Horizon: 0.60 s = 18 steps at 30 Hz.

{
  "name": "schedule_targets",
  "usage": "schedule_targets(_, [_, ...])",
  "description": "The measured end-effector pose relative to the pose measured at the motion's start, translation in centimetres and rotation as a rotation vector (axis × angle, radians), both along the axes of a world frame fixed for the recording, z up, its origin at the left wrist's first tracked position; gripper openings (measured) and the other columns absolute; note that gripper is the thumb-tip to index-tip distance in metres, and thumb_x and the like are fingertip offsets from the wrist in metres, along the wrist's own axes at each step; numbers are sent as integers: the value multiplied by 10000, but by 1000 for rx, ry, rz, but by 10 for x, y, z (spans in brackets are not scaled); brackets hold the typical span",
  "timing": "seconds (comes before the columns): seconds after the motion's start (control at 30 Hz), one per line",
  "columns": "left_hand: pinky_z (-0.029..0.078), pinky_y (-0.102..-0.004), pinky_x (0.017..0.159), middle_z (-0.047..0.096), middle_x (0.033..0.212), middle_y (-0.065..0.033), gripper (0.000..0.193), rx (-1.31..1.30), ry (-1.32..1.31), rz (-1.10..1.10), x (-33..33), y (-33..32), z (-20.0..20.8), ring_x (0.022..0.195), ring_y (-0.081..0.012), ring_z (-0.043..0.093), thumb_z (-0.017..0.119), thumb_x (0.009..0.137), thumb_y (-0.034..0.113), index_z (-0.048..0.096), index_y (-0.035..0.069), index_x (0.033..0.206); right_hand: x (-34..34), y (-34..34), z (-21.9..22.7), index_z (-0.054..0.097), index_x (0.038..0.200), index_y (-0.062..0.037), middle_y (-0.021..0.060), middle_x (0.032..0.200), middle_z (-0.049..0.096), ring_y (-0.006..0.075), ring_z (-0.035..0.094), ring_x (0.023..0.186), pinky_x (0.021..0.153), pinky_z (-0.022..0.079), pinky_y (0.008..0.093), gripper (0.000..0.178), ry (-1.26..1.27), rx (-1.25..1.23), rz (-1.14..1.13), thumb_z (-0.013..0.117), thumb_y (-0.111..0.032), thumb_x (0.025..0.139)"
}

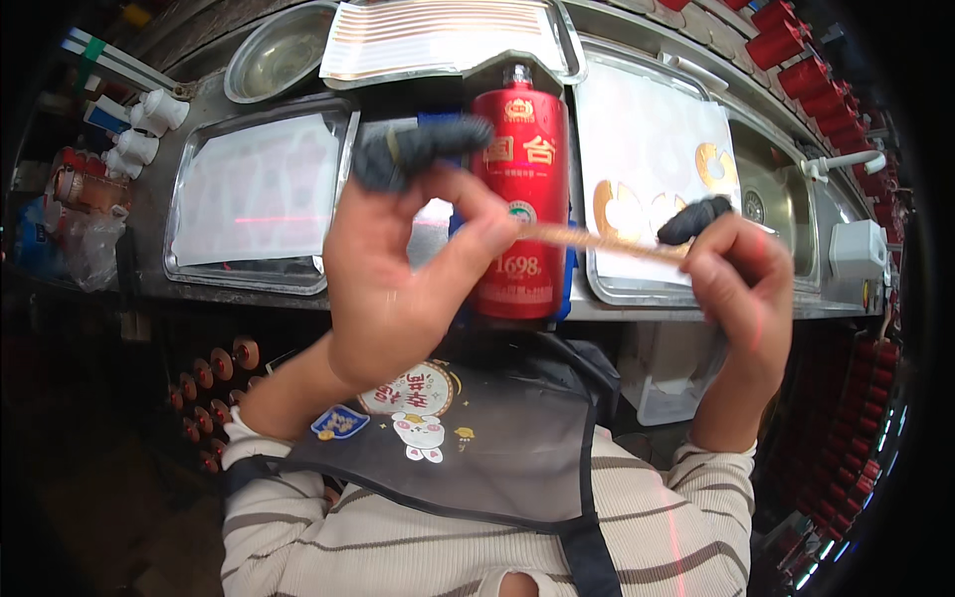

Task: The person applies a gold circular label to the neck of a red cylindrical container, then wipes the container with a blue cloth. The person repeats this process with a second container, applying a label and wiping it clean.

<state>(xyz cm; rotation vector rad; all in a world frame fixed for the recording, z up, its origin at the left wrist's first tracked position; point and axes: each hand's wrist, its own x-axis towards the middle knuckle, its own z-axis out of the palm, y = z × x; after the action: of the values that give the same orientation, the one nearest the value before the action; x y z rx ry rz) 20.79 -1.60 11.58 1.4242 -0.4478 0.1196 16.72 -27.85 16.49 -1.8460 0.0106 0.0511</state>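
A thin gold-brown strip [587,239] is stretched between my two hands, above a red bottle [522,179]. My left hand [388,279] pinches the strip's left end between thumb and finger. At its right end my right hand [741,284] grips it with closed fingertips. Black covers sit on a finger of each hand. The bottle has gold and white print, and its neck points away from me. Something blue shows along its sides, partly hidden.
On the right, a metal tray holds a white sheet [637,129] with gold ring shapes. Another tray [179,269] with a white sheet lies left. A striped gold sheet [438,40] and steel bowl [282,60] are behind. A sink [771,169] and red bottles [811,80] stand right.
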Motion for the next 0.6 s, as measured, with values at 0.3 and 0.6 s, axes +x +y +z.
schedule_targets(0.3, [489, -274, 854, 651, 901, -68, 430, -158, 381, 102, -64, 15, -72, 890, -137, 623, 647, 887, -68, 504, -29, 1290, -46, 35, -72, 614, 803, -44, -60, 685, 561, -9, 443, 568, 505, 288, 173, 133, 230, 141, -62, 691, -113, 887])
schedule_targets(0.6, [488, -220, 769, 653, 892, -39, 419, -195, 420, 78, -59, 7, -82, 831, -83, 605, 679, 889, -38, 517, -11, 1274, -46, 35, -86, 601, 792, -53, -49, 668, 537, 18, 456, 514, 454, 326, 181, 136, 200, 206, -137, 680, -110, 886])
